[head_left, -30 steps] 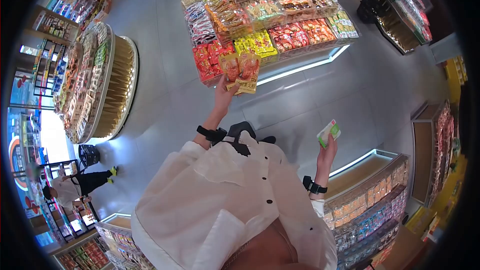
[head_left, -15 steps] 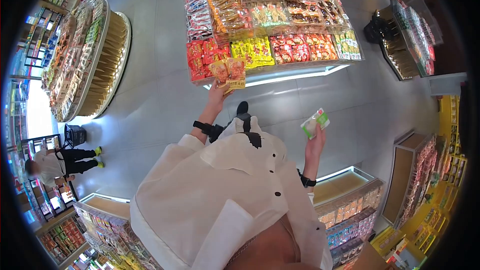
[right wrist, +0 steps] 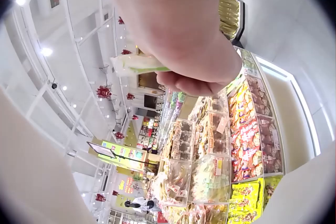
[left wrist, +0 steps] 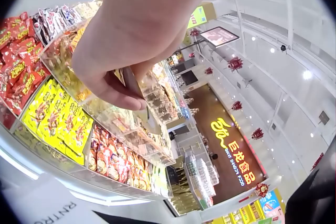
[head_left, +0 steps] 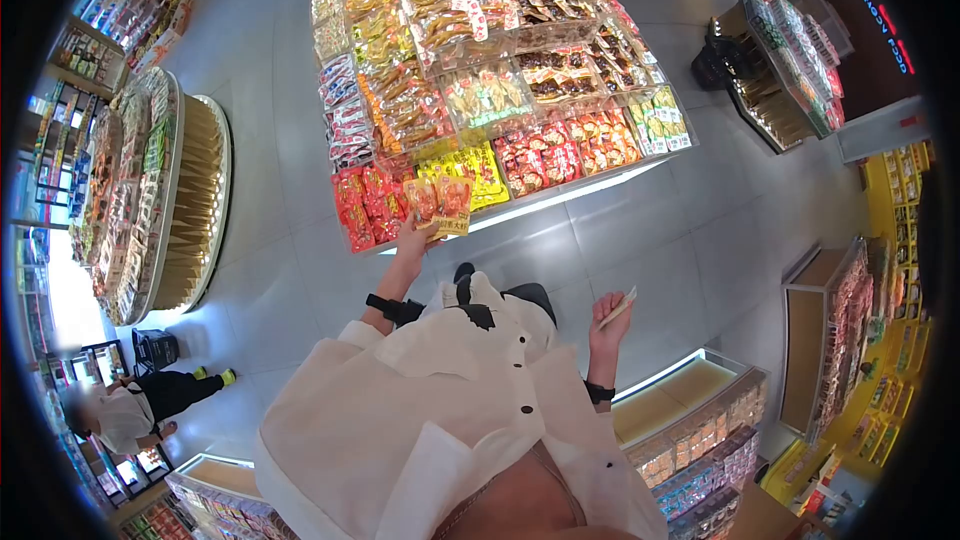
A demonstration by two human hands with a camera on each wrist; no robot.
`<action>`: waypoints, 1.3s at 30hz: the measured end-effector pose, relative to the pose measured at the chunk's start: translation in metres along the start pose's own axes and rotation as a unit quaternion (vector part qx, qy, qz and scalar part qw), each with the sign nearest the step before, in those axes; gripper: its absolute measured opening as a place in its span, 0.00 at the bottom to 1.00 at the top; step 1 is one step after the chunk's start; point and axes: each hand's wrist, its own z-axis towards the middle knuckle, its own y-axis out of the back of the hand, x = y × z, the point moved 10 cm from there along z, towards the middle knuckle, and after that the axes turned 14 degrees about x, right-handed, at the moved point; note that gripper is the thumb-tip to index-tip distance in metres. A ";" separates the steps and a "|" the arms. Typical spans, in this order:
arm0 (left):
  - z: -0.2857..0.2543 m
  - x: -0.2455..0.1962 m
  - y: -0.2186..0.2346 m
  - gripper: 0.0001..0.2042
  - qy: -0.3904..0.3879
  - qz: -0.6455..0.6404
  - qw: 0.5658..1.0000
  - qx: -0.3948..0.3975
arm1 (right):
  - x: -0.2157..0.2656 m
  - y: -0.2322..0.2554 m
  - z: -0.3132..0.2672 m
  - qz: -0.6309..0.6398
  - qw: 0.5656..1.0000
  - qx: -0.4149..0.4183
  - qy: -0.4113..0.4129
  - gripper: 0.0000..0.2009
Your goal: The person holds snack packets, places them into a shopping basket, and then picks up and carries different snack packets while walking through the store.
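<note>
Two gold snack packets with orange-red pictures are pinched at their lower edge by my left hand, in front of the display's red and yellow bags. From the left wrist view, thumb and fingers close over a thin packet edge, most of it hidden by the hand. On the right, my other hand holds a flat white packet, turned nearly edge-on in the head view. Its white face and green strip stick out past the fingers in the right wrist view.
A tiered snack display stands ahead, with red bags and yellow bags in its front row. A round display stands left, near a person with a black basket. Low shelving is close at right.
The display and left-hand packets have shifted left and lower in the head view. My right hand has moved lower and turned its packet from face-on to nearly edge-on. Both hands keep their hold.
</note>
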 end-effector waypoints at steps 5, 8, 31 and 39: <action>0.011 0.001 -0.057 0.28 0.037 0.023 0.999 0.018 | 0.023 0.044 0.026 -0.068 0.991 -0.116 -0.012 0.20; 0.024 0.011 -0.096 0.26 0.047 -0.052 0.997 0.034 | 0.059 0.068 0.039 -0.039 0.984 -0.173 0.010 0.20; 0.154 0.059 -0.403 0.26 0.058 0.038 0.990 0.120 | 0.275 0.180 0.153 -0.116 0.987 -0.114 -0.004 0.18; 0.266 0.066 -0.539 0.24 0.104 0.045 0.976 0.184 | 0.392 0.203 0.205 -0.203 0.966 -0.148 0.068 0.18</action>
